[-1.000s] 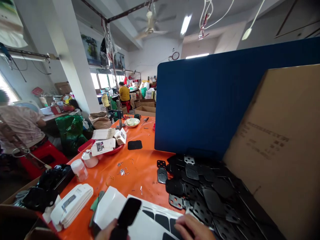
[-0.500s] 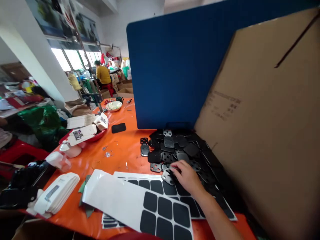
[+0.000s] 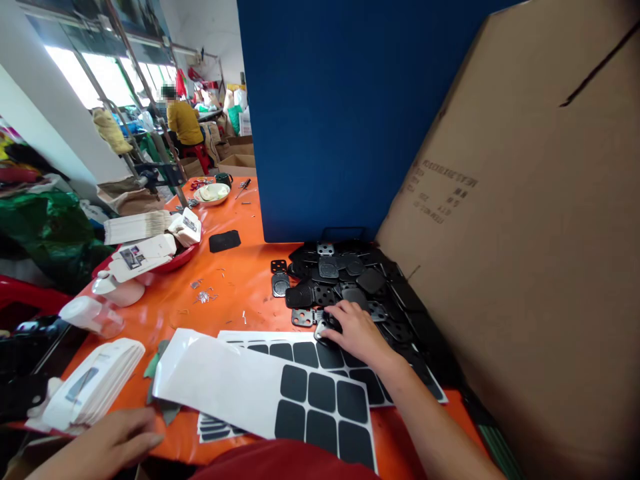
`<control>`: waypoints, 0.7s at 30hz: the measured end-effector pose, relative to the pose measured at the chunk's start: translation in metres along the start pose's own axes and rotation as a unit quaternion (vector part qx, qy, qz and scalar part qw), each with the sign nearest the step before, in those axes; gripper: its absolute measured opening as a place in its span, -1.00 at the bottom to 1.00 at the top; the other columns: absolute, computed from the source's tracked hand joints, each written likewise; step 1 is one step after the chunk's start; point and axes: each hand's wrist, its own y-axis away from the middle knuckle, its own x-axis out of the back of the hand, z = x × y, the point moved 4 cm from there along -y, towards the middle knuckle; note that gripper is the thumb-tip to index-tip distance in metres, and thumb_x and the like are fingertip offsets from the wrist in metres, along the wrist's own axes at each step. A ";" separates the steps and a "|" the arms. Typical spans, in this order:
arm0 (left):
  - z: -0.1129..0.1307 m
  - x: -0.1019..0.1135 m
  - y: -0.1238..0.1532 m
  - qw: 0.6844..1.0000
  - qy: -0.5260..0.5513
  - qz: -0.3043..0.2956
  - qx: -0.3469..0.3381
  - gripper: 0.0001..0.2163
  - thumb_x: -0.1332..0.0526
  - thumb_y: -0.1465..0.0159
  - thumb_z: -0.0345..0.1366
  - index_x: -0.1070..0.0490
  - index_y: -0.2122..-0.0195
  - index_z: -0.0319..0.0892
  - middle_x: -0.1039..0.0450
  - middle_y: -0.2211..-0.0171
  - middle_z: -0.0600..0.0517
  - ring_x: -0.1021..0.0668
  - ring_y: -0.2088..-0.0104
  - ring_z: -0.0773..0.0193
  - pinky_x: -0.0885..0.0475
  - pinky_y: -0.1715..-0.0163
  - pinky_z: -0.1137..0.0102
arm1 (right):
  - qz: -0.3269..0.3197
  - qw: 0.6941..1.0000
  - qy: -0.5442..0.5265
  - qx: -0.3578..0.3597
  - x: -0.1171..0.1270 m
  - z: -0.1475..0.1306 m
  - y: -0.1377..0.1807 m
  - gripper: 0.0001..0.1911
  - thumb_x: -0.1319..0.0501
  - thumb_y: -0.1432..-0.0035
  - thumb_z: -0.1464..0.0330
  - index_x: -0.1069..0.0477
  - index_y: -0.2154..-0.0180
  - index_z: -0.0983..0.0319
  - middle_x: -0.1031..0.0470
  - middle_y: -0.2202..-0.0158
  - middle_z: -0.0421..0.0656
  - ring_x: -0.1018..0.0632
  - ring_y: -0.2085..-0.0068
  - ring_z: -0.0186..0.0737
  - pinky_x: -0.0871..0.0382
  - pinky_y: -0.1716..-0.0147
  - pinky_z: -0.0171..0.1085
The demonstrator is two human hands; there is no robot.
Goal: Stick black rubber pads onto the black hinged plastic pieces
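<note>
I have the right arm reaching forward from the lower right, its right hand (image 3: 357, 333) palm down, thumb and fingers bent over a small dark hinged plate with a pale end (image 3: 321, 331); whether they clamp it I cannot tell. That plate lies at the far edge of a white sheet of black rounded squares (image 3: 305, 355). My left hand (image 3: 127, 432) hangs low, thumb apart from its fingers.

I am seeing orange table (image 3: 245, 257) | white sheet (image 3: 220, 373) with black rounded squares | plain blue board (image 3: 340, 120) | black pieces (image 3: 371, 281)
</note>
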 end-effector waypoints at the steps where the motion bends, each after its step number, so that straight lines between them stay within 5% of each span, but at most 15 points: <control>1: 0.019 -0.002 -0.010 0.999 -0.004 -0.043 -0.023 -0.68 -0.15 -0.25 0.00 -0.46 0.41 -0.15 -0.51 0.37 0.05 -0.52 0.31 0.18 -0.39 0.27 0.35 | 0.011 1.000 0.002 -0.004 -0.001 0.000 -0.005 -0.59 -0.23 -0.18 0.18 -0.42 -0.05 0.16 -0.44 0.02 -0.03 -0.41 0.02 -0.01 -0.32 0.09 -0.13; 5: 0.101 -0.031 -0.047 0.977 0.077 -0.138 -0.144 -0.78 -0.23 -0.19 -0.14 -0.47 0.21 -0.14 -0.52 0.28 0.02 -0.51 0.25 0.20 -0.37 0.20 0.36 | 0.053 0.998 0.018 -0.020 -0.008 -0.004 -0.032 -0.44 -0.17 -0.14 0.45 -0.28 -0.20 0.18 -0.34 -0.16 0.01 -0.29 -0.14 0.06 -0.23 -0.02 -0.06; 10: 0.151 -0.099 -0.078 0.896 0.312 -0.270 -0.165 -0.68 -0.32 -0.10 -0.16 -0.42 0.16 -0.19 -0.51 0.27 -0.04 -0.53 0.29 0.24 -0.36 0.20 0.32 | 0.076 0.997 0.029 -0.002 -0.013 -0.012 -0.055 -0.61 -0.19 -0.11 0.40 -0.46 -0.01 0.25 -0.47 0.09 0.06 -0.39 0.03 0.11 -0.27 0.07 0.01; 13: 0.156 -0.120 -0.094 0.858 0.442 -0.235 -0.113 -0.58 -0.33 -0.11 -0.06 -0.35 0.12 -0.22 -0.48 0.23 -0.09 -0.56 0.29 0.21 -0.35 0.23 0.31 | 0.082 0.995 0.013 0.051 -0.011 -0.027 -0.050 -0.69 -0.11 -0.18 0.44 -0.50 0.07 0.26 -0.51 0.17 0.01 -0.45 0.10 0.00 -0.32 0.07 -0.07; 17: 0.158 -0.120 -0.118 0.776 0.616 -0.106 -0.083 -0.42 -0.34 -0.08 0.07 -0.29 0.00 -0.19 -0.43 0.09 -0.15 -0.53 0.12 0.12 -0.36 0.12 0.25 | 0.083 0.986 -0.028 0.145 -0.014 -0.070 -0.021 -0.58 -0.05 -0.21 0.51 -0.38 -0.09 0.26 -0.50 0.06 0.00 -0.47 0.06 -0.10 -0.39 0.03 -0.15; 21: 0.155 -0.110 -0.136 0.660 0.744 0.006 -0.102 -0.65 -0.33 -0.15 -0.06 -0.44 0.20 -0.24 -0.51 0.15 -0.13 -0.50 0.02 0.12 -0.34 -0.03 0.28 | 0.085 0.966 -0.094 0.225 -0.016 -0.116 0.018 -0.54 -0.13 -0.20 0.48 -0.32 -0.14 0.27 -0.46 -0.02 0.05 -0.42 -0.04 -0.02 -0.37 -0.07 -0.03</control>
